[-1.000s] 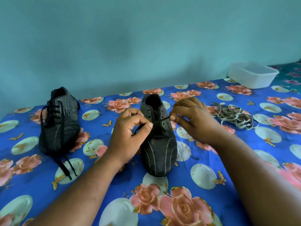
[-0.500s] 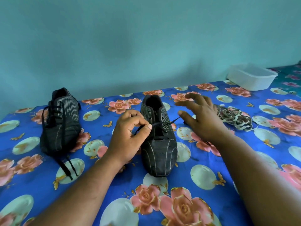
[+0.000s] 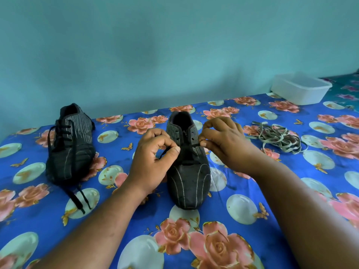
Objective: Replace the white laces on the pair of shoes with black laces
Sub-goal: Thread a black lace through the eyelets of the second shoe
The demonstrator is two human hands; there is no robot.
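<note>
1. Centre shoe (image 3: pixel 187 167), toe toward the bed's near edge, partly threaded with a black lace (image 3: pixel 187 146).
2. Left hand (image 3: pixel 155 162) pinches one lace end between thumb and forefinger, beside the shoe's left flank.
3. Right hand (image 3: pixel 223 140) pinches the other end at the right eyelets.
4. Second shoe (image 3: pixel 71 144), black-laced, near the left edge.
5. White laces (image 3: pixel 277 137) heaped toward the right edge.
6. White tub (image 3: pixel 300 91), far right corner.
</note>
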